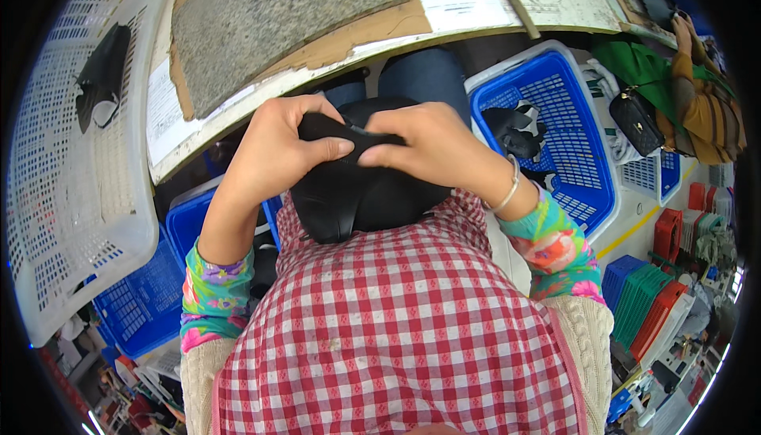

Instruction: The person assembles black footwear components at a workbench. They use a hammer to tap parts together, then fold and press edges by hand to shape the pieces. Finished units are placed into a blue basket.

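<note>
A soft black leather-like piece [357, 197], folded and bulging, rests on my lap against the red checked apron [380, 308]. It could be a shoe upper, but I cannot tell for certain. My left hand [277, 142] pinches its upper edge, with the thumb on top and the fingers curled behind. Just to the right, my right hand [432, 146] grips the same edge between thumb and fingers. The two thumbs point at each other with a small gap between them. Most fingertips are hidden behind the material.
Ahead is a worktable with a grey speckled board [277, 23] on cardboard. A white basket [79, 189] at the left holds a black piece [103, 78]. A blue basket [583, 189] with dark pieces stands at the right. Farther right is another person's arm [697, 110].
</note>
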Demonstrator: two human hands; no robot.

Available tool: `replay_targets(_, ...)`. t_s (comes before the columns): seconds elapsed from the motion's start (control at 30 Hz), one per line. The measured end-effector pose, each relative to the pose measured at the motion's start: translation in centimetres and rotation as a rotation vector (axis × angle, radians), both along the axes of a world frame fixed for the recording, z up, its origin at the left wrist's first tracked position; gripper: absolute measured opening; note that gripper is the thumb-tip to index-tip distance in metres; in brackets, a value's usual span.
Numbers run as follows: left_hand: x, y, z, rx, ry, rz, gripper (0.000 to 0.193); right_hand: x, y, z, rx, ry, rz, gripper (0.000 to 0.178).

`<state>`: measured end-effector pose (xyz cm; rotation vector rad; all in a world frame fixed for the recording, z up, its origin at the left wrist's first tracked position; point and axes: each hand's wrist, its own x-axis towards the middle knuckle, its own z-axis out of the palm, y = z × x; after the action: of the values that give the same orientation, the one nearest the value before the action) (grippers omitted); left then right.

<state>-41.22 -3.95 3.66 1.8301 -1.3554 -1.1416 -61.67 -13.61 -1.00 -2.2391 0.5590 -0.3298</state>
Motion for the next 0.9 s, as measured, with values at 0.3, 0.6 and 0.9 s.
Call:
replay_targets(0.3,2.3,3.3,-2.7,-0.287,0.122,0.085,0.023,1.6,1.3,-0.7,-0.285,-0.13,-0.029,0.043)
replay_targets(0.6,2.6,3.2,3.3,-0.724,-0.032,0.152,0.02,1.4,1.0,3.2,0.03,-0.35,0.148,0.037)
replay_targets(0.9,-1.9,3.0,8.9,-1.082,-0.7,-0.107,0.027,0.9,1.1,5.3,-0.397,-0.336,-0.239,0.039)
